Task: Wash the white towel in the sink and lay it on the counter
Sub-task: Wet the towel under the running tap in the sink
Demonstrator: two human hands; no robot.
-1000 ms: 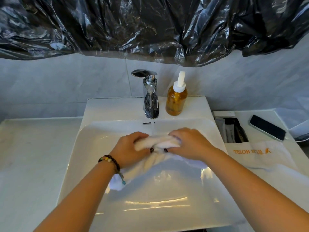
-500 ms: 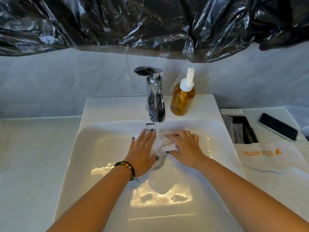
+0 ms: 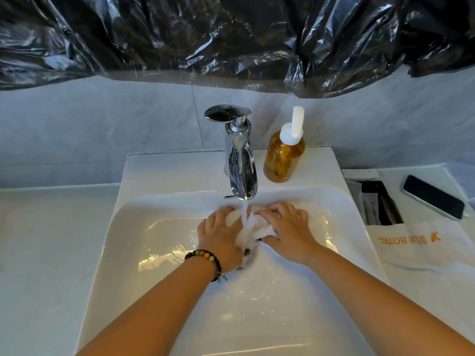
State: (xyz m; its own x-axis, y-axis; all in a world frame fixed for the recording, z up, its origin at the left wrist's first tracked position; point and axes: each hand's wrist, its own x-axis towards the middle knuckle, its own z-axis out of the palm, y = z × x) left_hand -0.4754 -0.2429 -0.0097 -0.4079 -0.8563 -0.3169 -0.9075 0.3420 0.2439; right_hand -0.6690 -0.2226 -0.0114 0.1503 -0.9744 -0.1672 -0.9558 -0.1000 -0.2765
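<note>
- The pale stone counter (image 3: 46,253) to the left of the basin lay bare, as in the earlier frames.
- The left hand (image 3: 221,237), with a beaded bracelet (image 3: 205,258) at its wrist, had curled its fingers around the white towel (image 3: 253,227) — half a second earlier it lay flat with fingers spread.
- The towel sat bunched between both hands, low in the glossy white ceramic sink (image 3: 154,227), directly under the water stream; a second before it was stretched out and partly draped below the hands.
- The chrome faucet (image 3: 240,160) ran, water striking the towel.
- The right hand (image 3: 288,229) gripped the towel's right side, fingers bent over it — clenched tighter than before.
- The amber soap bottle with white pump (image 3: 284,152), the white bag printed in orange (image 3: 416,242) and the black phone (image 3: 434,196) kept their places.
</note>
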